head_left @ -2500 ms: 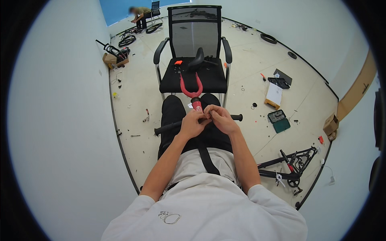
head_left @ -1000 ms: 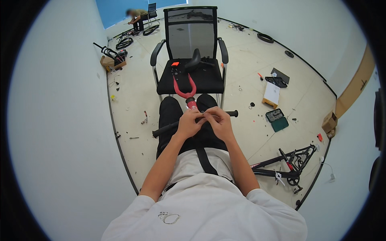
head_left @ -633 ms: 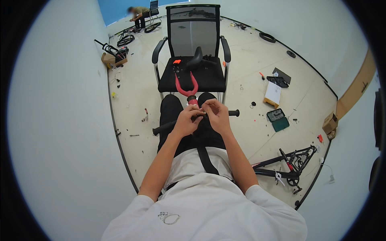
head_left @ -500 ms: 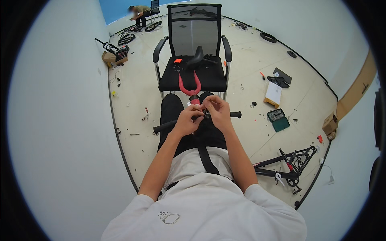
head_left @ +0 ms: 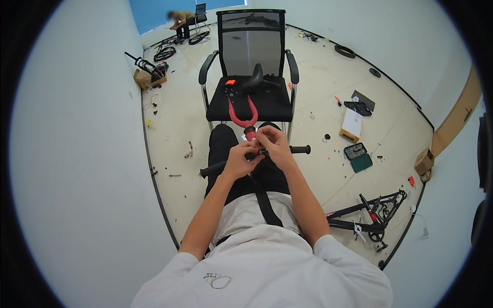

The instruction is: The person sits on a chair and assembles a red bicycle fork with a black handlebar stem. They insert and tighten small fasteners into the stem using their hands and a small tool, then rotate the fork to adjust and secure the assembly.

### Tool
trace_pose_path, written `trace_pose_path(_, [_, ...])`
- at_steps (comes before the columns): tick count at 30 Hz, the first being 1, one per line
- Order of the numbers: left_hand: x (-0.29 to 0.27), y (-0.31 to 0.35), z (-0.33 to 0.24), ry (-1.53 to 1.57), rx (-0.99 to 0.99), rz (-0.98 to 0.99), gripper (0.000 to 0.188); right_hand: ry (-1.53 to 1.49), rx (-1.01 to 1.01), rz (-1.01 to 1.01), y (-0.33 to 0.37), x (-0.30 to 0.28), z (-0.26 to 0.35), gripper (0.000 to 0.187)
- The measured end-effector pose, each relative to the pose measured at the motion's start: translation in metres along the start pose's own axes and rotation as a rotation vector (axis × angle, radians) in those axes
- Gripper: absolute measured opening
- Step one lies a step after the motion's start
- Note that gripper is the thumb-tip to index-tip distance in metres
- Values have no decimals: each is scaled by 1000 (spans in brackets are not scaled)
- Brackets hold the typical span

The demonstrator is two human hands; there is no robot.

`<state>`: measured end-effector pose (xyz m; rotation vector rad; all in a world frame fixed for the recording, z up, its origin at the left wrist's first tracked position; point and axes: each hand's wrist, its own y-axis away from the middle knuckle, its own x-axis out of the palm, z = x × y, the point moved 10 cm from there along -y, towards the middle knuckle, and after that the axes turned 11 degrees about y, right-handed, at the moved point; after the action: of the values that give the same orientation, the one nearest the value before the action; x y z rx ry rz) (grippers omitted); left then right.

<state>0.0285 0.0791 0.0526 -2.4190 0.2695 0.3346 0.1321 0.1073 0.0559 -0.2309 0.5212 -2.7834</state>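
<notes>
Two bare hands meet over the lap of a seated person in a white shirt and black trousers. The left hand [head_left: 240,160] and the right hand [head_left: 275,146] each have their grip clenched on a long black handlebar with rubber end grips [head_left: 300,150], which lies crosswise on the thighs, joined to a red curved bicycle fork [head_left: 241,114] that reaches forward onto a black mesh office chair [head_left: 250,51]. A black saddle [head_left: 255,80] rests on the chair seat. The pale floor [head_left: 169,133] is littered with small parts: a green tool case [head_left: 358,157], a black bicycle frame [head_left: 367,215], cardboard boxes [head_left: 424,161]. White walls enclose the room; another person [head_left: 179,19] crouches far off.
</notes>
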Motion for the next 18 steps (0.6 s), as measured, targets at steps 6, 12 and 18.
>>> trace_pose_path(6, [1,0,-3,-24,26,-5,15,4,-45,11,-3,-2,9,9])
trace_pose_path(12, [0,-1,-6,-14,52,-13,16,10,-32,28,-3,-3,11,9])
trace_pose_path(18, [2,-1,-2,-6,47,-2,15,-38,-14,-32,-2,-13,-2,11])
